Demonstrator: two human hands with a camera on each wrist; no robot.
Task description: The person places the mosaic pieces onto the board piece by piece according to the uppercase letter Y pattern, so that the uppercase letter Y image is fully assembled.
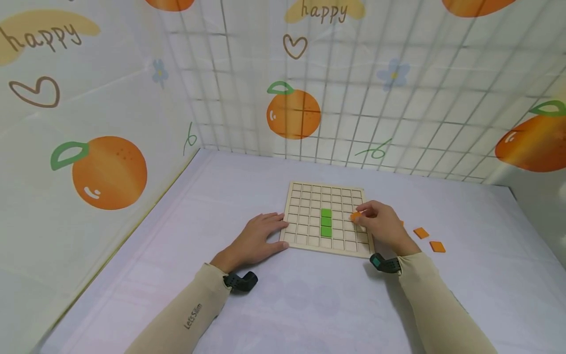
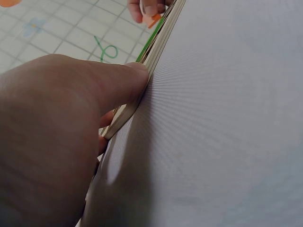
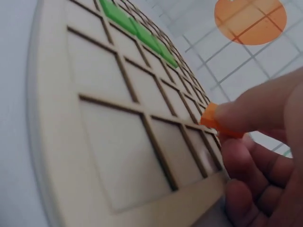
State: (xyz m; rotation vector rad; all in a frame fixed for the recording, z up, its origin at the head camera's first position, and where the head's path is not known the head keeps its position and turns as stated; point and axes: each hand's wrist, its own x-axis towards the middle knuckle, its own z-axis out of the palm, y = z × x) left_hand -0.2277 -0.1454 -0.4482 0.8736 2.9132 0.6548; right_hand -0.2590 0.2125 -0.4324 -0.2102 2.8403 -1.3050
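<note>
A wooden grid board (image 1: 305, 240) lies flat on the table, with a column of green square tiles (image 1: 326, 221) in its middle cells. My right hand (image 1: 386, 226) pinches an orange square tile (image 3: 222, 124) between thumb and fingers, over cells near the board's right side. In the right wrist view the tile is tilted, and whether it touches the board I cannot tell. My left hand (image 1: 258, 238) rests at the board's left edge, fingers fairly straight. Its thumb (image 2: 125, 80) touches the near left corner, as the left wrist view shows.
To the right of the board lie loose orange tiles (image 1: 421, 233), one partly hidden behind my right hand. A patterned cloth wall (image 1: 239, 98) with a grid stands behind the table (image 1: 309, 305), and another wall closes the left side.
</note>
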